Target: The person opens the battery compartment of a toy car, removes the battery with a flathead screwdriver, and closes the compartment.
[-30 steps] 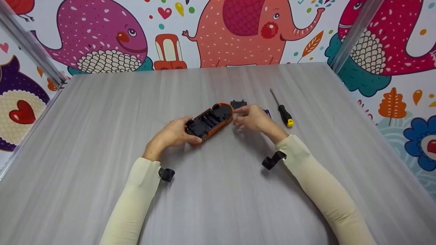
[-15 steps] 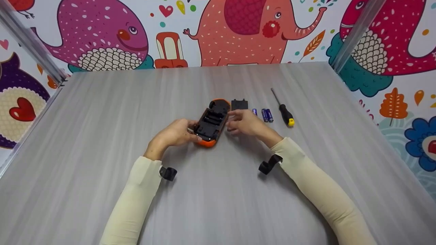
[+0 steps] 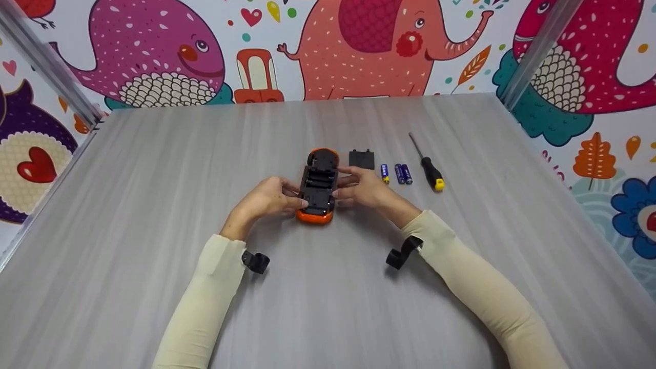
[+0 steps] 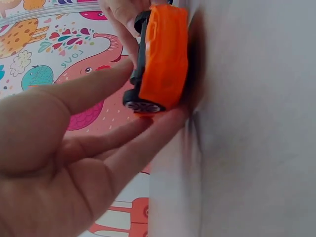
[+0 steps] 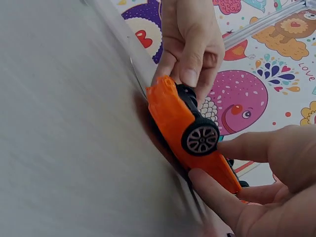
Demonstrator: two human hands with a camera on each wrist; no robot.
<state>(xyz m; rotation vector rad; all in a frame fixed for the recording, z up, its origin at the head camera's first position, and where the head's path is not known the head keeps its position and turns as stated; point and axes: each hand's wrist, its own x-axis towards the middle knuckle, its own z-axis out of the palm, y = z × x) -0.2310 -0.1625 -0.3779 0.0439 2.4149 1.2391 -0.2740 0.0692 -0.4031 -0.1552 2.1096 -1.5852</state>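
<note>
An orange toy car lies upside down, its black underside facing up and an open, dark battery compartment in the middle. My left hand holds its left side, with the thumb over the underside and the fingers along the lower side, as the left wrist view shows. On the other side my right hand touches the car with fairly straight fingers. In the right wrist view one digit meets the spoked wheel and another lies against the orange side. The car's far end is hidden in the left wrist view.
Right of the car lies a flat black battery cover. Past it are a single blue battery and a pair of batteries. A black and yellow screwdriver lies farther right. Patterned walls border the grey table.
The car has turned from slanting to nearly straight, its orange end swinging toward me. My right hand has shifted left along its side, uncovering the batteries.
</note>
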